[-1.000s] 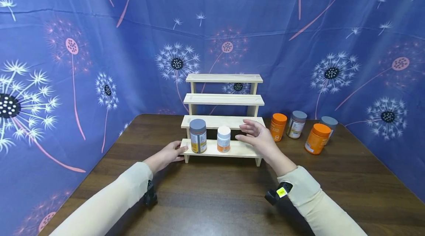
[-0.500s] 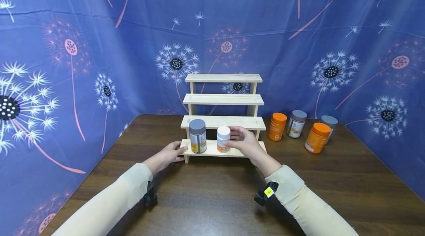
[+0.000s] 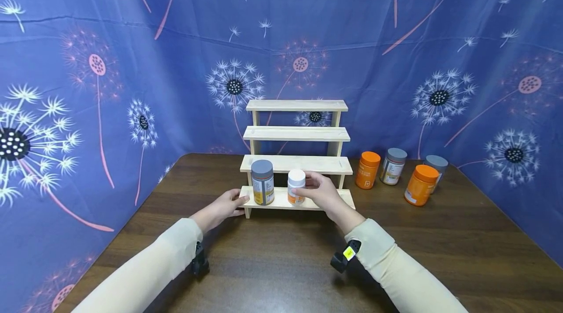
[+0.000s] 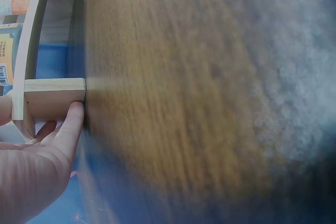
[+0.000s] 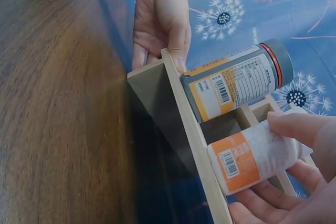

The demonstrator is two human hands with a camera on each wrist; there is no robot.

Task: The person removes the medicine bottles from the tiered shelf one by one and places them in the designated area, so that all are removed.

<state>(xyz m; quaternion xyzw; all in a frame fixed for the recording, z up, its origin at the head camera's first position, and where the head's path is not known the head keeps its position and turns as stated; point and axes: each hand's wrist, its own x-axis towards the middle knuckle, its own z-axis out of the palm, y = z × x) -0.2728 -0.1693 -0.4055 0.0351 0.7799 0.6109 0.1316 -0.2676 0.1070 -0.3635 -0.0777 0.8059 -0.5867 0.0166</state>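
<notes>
A pale wooden tiered stand (image 3: 299, 162) stands on the dark table. My left hand (image 3: 222, 209) grips the left end of its lowest step, thumb on top and fingers underneath beside the leg (image 4: 55, 95). On that step, close to this hand, stands a grey-lidded supplement jar (image 3: 263, 187) with a yellow and white label. A smaller white pill bottle (image 3: 295, 183) with an orange label band (image 5: 234, 162) stands upright to its right. My right hand (image 3: 323, 194) holds the white bottle from the right, thumb in front and the other fingers behind it.
On the table right of the stand are two orange jars, one nearer the stand (image 3: 367, 171) and one farther right (image 3: 420, 187). Two grey-lidded jars, one (image 3: 393, 167) beside them and one (image 3: 440, 165) partly hidden, stand there too. A blue dandelion-print cloth (image 3: 176, 58) hangs behind.
My right hand has moved left from beside the white pill bottle and taken hold of it. The left hand keeps its place on the stand.
</notes>
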